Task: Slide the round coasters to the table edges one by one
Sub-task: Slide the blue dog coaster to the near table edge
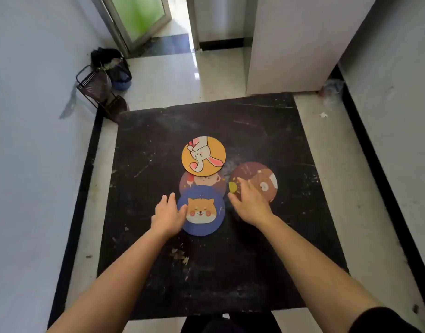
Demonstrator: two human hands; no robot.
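Observation:
Several round coasters lie near the middle of a black square table (158, 272). An orange rabbit coaster (203, 155) is farthest from me and overlaps a dull pink cup coaster (216, 185). A blue coaster with an orange dog face (202, 211) covers the pink one's near part. A brown bear coaster (259, 179) lies apart to the right. My left hand (168, 212) rests flat at the blue coaster's left rim, fingers spread, thumb on it. My right hand (248, 203) lies flat on the brown coaster's near left part, fingers spread.
The table stands on a pale tiled floor between white walls. A dark wire rack (98, 90) and a black bag (110, 61) sit on the floor at the far left. A white cabinet (291, 44) rises behind the table's far right corner. Scraps litter the right floor.

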